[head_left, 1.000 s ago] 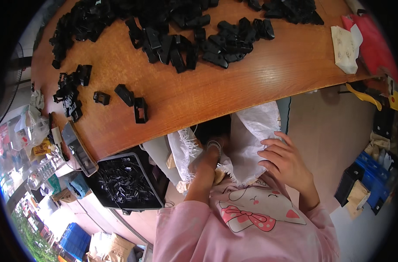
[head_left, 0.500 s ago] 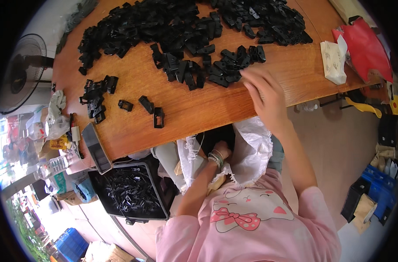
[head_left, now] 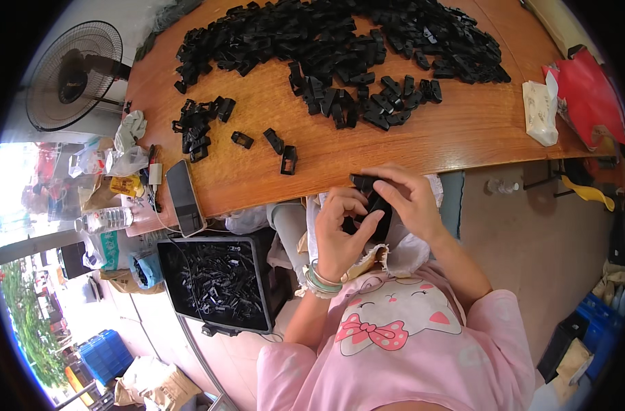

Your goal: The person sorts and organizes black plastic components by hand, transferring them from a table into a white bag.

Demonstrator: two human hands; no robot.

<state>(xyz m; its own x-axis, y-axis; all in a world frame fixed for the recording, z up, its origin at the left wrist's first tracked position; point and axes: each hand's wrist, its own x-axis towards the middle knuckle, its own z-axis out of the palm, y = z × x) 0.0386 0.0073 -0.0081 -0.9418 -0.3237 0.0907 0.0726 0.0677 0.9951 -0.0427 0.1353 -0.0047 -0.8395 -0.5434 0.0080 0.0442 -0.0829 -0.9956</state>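
Observation:
Over my lap, at the table's front edge, my two hands are close together. My right hand [head_left: 410, 200] pinches a small black plastic part [head_left: 362, 181] between thumb and fingers. Fingers curled, my left hand [head_left: 343, 229] closes on a dark piece that looks like another black plastic part, mostly hidden by the fingers. Beneath them a white woven sack [head_left: 410, 253] lies open on my lap, its dark inside partly covered by the hands. On the wooden table [head_left: 244, 181], a large heap of black plastic parts [head_left: 278, 34] spreads across the far side.
A smaller cluster of black parts [head_left: 197, 127] and a few loose ones lie at the left. A phone [head_left: 183, 198] rests at the table's left edge, above a black bin [head_left: 216, 284] of small pieces. Tissues [head_left: 540, 113] and a red bag [head_left: 590, 96] are at right.
My right hand has come back from the near pile to my lap. My left hand has risen out of the sack to meet it. The view has shifted, so the table appears farther right.

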